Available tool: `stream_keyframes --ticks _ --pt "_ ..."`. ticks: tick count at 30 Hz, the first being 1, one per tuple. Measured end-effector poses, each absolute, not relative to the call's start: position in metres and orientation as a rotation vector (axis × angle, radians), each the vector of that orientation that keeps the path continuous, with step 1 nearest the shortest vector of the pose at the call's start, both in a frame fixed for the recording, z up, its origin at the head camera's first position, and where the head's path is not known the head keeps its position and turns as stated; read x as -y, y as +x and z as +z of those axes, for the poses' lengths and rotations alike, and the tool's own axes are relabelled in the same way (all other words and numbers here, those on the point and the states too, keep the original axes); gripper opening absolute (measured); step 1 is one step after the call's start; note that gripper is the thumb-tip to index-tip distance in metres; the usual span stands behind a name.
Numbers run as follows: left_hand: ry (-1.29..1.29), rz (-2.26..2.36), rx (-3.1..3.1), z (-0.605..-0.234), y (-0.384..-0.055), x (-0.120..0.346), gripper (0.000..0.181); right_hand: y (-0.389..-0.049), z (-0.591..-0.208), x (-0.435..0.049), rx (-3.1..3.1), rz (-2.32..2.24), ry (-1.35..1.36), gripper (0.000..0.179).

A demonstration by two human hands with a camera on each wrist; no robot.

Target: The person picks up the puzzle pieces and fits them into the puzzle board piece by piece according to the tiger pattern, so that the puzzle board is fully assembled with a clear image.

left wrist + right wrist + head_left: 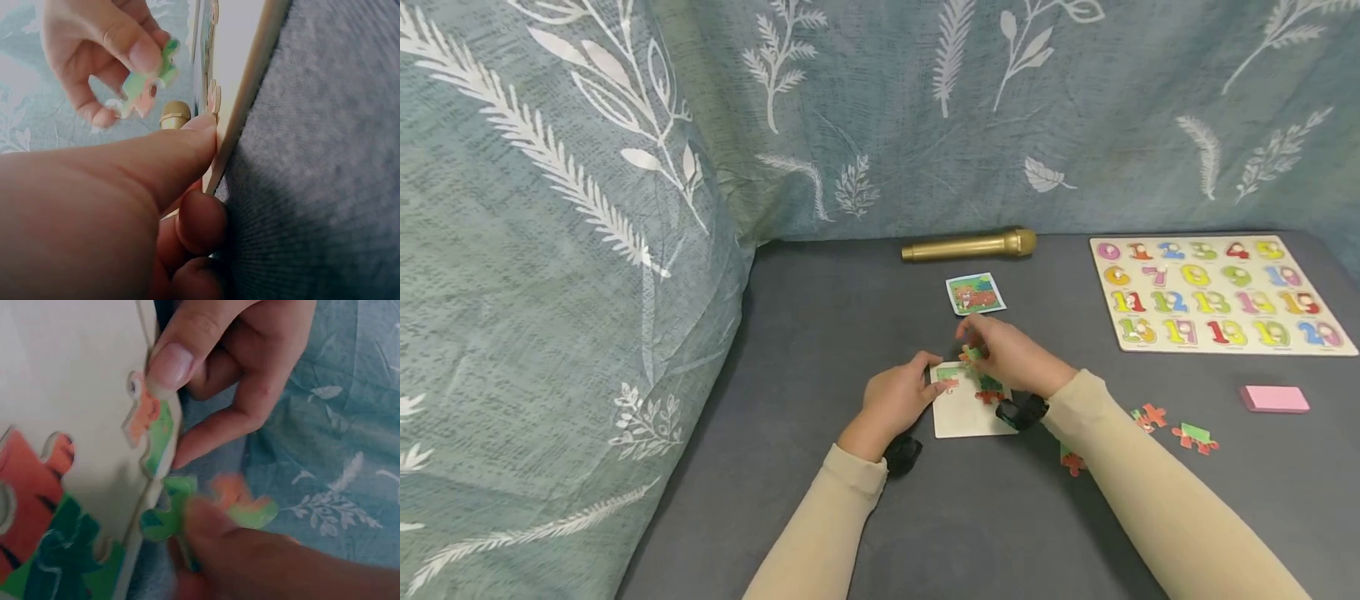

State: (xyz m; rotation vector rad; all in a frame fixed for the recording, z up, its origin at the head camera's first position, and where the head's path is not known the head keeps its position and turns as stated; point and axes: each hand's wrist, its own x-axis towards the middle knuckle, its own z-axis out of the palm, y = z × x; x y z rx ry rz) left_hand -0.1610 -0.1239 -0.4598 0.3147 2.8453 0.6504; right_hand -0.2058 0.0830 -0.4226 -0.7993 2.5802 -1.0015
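Observation:
My left hand (895, 398) grips the left edge of a pale puzzle board (958, 423). Its thumb presses near a small orange-and-green puzzle piece (159, 428) lying along that edge, and the other fingers curl at the board's side. Over the far edge, my right hand (1018, 357) pinches a loose green-and-orange puzzle piece (147, 84) between thumb and fingers, raised off the board. Joined orange and dark-green pieces (53, 519) lie on the board's right part, partly covered by the right hand in the head view.
A picture card (975, 293) lies beyond the board, with a gold microphone (970, 247) behind it. Loose puzzle pieces (1195, 437) are scattered by the right forearm. Farther right are a number board (1221, 292) and a pink block (1275, 399).

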Motion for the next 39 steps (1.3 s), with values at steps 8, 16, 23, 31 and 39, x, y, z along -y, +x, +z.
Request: stream_keyframes --ticks 8,16,23,31,39 --pt "0.314 0.638 -2.844 -0.46 -0.16 0.124 0.046 -0.214 -0.428 -0.086 -2.539 -1.02 -0.833 0.011" --pt "0.323 0.661 -2.845 -0.459 -0.159 0.125 0.046 -0.207 -0.437 -0.076 -2.667 -0.849 -0.913 0.016" --pt "0.314 0.638 -2.857 -0.459 -0.16 0.125 0.047 -0.172 -0.433 -0.085 -2.962 -0.599 -1.062 0.018" --pt "0.29 0.6 -2.876 -0.457 -0.16 0.126 0.048 -0.144 -0.445 -0.094 -3.03 -0.444 -1.108 0.03" --pt "0.409 0.613 -2.888 -0.46 -0.16 0.126 0.046 -0.139 -0.455 -0.098 -3.054 -0.468 -1.15 0.036"
